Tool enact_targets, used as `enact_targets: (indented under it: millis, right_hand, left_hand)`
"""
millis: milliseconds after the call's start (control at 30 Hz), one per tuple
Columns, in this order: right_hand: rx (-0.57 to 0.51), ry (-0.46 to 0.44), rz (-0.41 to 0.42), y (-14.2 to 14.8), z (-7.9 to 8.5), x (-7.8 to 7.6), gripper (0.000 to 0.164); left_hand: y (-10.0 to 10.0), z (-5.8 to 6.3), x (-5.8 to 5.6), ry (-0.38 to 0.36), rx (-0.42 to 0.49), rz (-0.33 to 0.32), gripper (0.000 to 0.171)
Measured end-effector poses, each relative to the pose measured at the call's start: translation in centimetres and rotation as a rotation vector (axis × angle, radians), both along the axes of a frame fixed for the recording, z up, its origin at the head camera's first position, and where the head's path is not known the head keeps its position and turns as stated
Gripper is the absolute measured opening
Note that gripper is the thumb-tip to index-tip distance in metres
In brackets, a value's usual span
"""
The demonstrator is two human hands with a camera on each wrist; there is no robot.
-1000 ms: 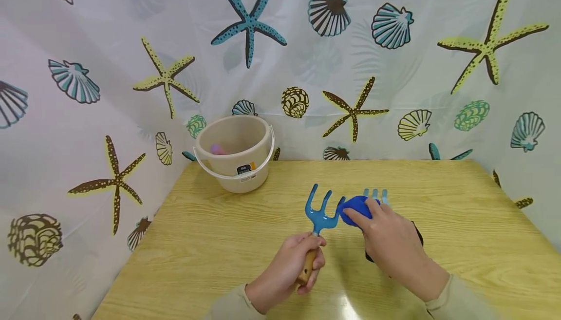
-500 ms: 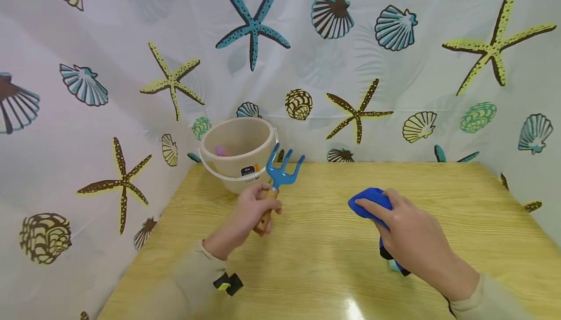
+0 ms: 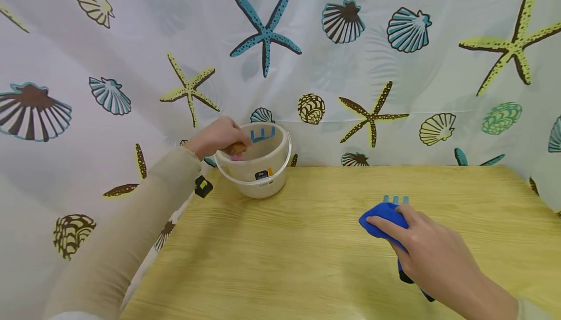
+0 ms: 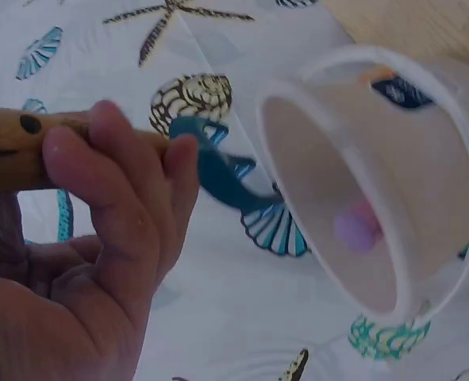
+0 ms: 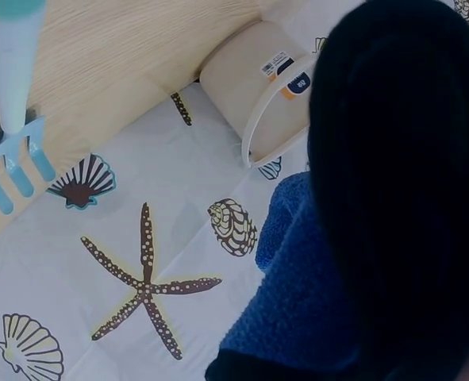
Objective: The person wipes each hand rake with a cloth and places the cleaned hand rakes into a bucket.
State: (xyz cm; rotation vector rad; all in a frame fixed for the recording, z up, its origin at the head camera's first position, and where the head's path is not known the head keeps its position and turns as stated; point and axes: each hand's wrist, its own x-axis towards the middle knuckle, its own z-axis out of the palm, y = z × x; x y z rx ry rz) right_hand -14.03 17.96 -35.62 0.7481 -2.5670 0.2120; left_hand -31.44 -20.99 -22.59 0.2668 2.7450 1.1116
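Note:
In the head view my left hand (image 3: 225,137) reaches over the beige bucket (image 3: 238,171) at the back left, gripping a hand fork by its wooden handle (image 3: 236,149). The fork's blue tines (image 3: 263,137) show against the bucket's inner wall. The left wrist view has the handle (image 4: 20,151) in my curled fingers, with the tines (image 4: 218,171) beside the bucket's mouth. My right hand (image 3: 442,256) holds a fuzzy blue cloth (image 3: 383,217) with black parts above the table's right side. In the right wrist view the cloth (image 5: 297,294) is partly hidden behind a large dark shape.
A second, light blue hand fork (image 5: 16,163) lies on the wooden table (image 3: 302,242), mostly hidden by my right hand in the head view. Inside the bucket is a pink and purple thing (image 4: 359,228). A shell-patterned curtain (image 3: 324,71) hangs behind the table.
My left hand has carried the wooden-handled hand fork from the table's middle leftward and up to the bucket. My right hand keeps hold of the blue cloth; the head view has shifted left.

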Motion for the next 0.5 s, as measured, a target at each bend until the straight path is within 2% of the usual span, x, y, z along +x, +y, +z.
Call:
enact_targets:
  millis: [133,233,367,500]
  right_hand:
    - [0.007,-0.020,-0.020,0.9,0.1,0.9,0.055]
    - [0.019,-0.016,-0.024,1.4,0.1,1.2,0.055]
    - [0.035,-0.014,-0.019,1.8,-0.1,1.4,0.054]
    - [0.038,-0.029,-0.017,1.9,-0.4,1.5,0.053]
  left_hand:
    - [0.5,0.7,-3.4,-0.096,-0.142,-0.040,0.027]
    - [1.1,0.8,-5.6,-0.167,-0.206,-0.025,0.024]
    - [2.0,0.9,-7.0,-0.186,-0.281,0.032,0.011]
    - [2.5,0.1,-8.0,-0.174,-0.384,0.098,0.007]
